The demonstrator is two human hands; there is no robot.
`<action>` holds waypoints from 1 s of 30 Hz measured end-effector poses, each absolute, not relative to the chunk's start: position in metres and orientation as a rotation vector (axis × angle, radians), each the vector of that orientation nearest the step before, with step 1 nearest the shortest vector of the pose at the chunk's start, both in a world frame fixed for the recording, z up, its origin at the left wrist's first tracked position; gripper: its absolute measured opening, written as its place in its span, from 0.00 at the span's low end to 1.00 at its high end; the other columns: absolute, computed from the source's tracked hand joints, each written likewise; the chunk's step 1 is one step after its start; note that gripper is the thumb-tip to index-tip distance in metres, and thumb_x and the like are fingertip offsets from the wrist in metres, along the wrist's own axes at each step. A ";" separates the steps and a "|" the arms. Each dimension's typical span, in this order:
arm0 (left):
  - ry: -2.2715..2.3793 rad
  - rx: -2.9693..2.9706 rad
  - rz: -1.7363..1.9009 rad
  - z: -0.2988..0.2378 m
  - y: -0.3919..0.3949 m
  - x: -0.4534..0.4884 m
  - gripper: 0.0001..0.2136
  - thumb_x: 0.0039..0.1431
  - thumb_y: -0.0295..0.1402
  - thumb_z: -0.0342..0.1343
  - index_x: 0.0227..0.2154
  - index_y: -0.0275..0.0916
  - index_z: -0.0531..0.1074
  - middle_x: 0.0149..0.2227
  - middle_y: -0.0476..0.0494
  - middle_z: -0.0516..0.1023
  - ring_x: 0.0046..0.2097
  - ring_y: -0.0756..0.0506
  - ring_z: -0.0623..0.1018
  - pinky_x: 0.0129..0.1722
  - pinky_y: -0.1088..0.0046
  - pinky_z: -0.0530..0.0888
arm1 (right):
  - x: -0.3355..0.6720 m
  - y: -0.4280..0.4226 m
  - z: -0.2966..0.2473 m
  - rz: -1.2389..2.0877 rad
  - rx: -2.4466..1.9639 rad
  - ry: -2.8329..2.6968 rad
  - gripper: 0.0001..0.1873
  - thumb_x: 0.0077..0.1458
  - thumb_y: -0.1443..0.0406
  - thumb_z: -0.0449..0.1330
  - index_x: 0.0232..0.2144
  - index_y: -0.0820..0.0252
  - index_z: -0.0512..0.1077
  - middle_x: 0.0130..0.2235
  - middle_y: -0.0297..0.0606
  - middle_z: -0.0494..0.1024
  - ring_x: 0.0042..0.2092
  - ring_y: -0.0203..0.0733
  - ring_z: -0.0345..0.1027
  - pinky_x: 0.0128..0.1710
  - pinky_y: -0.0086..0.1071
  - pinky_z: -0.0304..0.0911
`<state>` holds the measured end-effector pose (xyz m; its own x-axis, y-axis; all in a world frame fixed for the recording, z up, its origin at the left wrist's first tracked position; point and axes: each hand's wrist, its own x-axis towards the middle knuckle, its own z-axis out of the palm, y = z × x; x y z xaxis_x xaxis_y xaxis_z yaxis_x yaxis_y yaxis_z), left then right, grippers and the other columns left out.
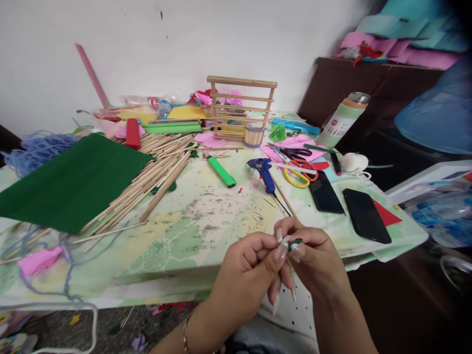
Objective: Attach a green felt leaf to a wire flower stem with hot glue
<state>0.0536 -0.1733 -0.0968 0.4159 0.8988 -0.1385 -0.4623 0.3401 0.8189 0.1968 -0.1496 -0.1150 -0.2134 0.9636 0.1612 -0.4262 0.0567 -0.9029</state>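
Observation:
My left hand and my right hand meet above the table's front edge, fingertips touching. Between the thumb and fingers of my right hand shows a small dark green piece, mostly covered. My left hand is closed in a pinch right beside it; what lies between its fingertips is hidden. Beyond my hands a blue glue gun rests on the table, its cord running toward me. A green utility knife lies to its left, and scissors with yellow and orange handles lie to its right.
A slatted stick frame with a small round stick cup stands at the back. Loose wooden sticks and a dark green sheet cover the left side. Two phones and a tilted bottle are on the right.

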 end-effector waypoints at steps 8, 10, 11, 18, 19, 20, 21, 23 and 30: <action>0.820 0.962 1.039 -0.101 -0.175 0.062 0.13 0.59 0.41 0.57 0.29 0.34 0.69 0.25 0.46 0.77 0.19 0.56 0.68 0.20 0.80 0.65 | 0.198 -0.156 -0.118 1.297 -0.815 -1.032 0.02 0.44 0.64 0.71 0.23 0.53 0.81 0.31 0.35 0.76 0.31 0.35 0.71 0.29 0.30 0.68; 0.810 0.969 1.037 -0.104 -0.174 0.063 0.13 0.60 0.42 0.56 0.32 0.34 0.70 0.26 0.45 0.77 0.20 0.55 0.70 0.22 0.79 0.65 | 0.197 -0.157 -0.120 1.287 -0.830 -0.987 0.04 0.44 0.63 0.71 0.21 0.54 0.80 0.31 0.35 0.75 0.29 0.33 0.69 0.28 0.30 0.67; 0.784 0.960 1.012 -0.106 -0.173 0.063 0.14 0.60 0.43 0.55 0.34 0.33 0.71 0.26 0.44 0.77 0.20 0.55 0.70 0.22 0.79 0.65 | 0.197 -0.157 -0.121 1.281 -0.826 -0.977 0.04 0.44 0.63 0.71 0.21 0.53 0.80 0.31 0.35 0.75 0.29 0.33 0.69 0.29 0.30 0.67; 0.553 0.894 0.781 -0.120 -0.169 0.054 0.16 0.60 0.44 0.55 0.34 0.32 0.74 0.22 0.43 0.77 0.18 0.55 0.68 0.18 0.81 0.61 | 0.202 -0.157 -0.128 1.142 -0.774 -0.990 0.03 0.45 0.63 0.70 0.24 0.52 0.80 0.30 0.35 0.76 0.34 0.36 0.70 0.34 0.32 0.68; 0.561 0.892 0.769 -0.121 -0.169 0.054 0.15 0.59 0.43 0.57 0.32 0.32 0.74 0.22 0.44 0.77 0.17 0.55 0.68 0.18 0.81 0.61 | 0.203 -0.157 -0.128 1.124 -0.769 -0.989 0.03 0.45 0.63 0.70 0.24 0.51 0.80 0.30 0.35 0.76 0.34 0.36 0.70 0.35 0.32 0.68; 0.586 0.905 0.771 -0.120 -0.169 0.055 0.14 0.58 0.41 0.58 0.31 0.32 0.74 0.22 0.44 0.77 0.18 0.55 0.68 0.18 0.81 0.62 | 0.203 -0.157 -0.128 1.109 -0.766 -0.990 0.03 0.45 0.63 0.70 0.24 0.51 0.80 0.30 0.34 0.76 0.35 0.36 0.70 0.36 0.32 0.67; 0.625 0.939 0.790 -0.119 -0.170 0.055 0.13 0.58 0.40 0.58 0.29 0.33 0.74 0.23 0.43 0.78 0.18 0.55 0.68 0.18 0.81 0.64 | 0.203 -0.157 -0.128 1.101 -0.763 -0.999 0.03 0.45 0.64 0.70 0.25 0.51 0.80 0.30 0.34 0.76 0.35 0.36 0.71 0.36 0.32 0.67; 0.736 1.103 0.860 -0.117 -0.172 0.056 0.12 0.59 0.37 0.57 0.27 0.33 0.74 0.25 0.42 0.79 0.20 0.54 0.71 0.21 0.80 0.67 | 0.202 -0.158 -0.128 1.091 -0.755 -1.014 0.02 0.46 0.64 0.70 0.25 0.51 0.79 0.30 0.34 0.76 0.35 0.36 0.70 0.36 0.32 0.67; 1.157 2.347 1.249 -0.119 -0.179 0.052 0.08 0.60 0.24 0.52 0.36 0.34 0.76 0.28 0.41 0.81 0.28 0.47 0.78 0.29 0.73 0.73 | 0.192 -0.160 -0.131 1.042 -0.812 -1.008 0.05 0.49 0.67 0.68 0.25 0.51 0.79 0.31 0.34 0.76 0.33 0.36 0.70 0.32 0.31 0.66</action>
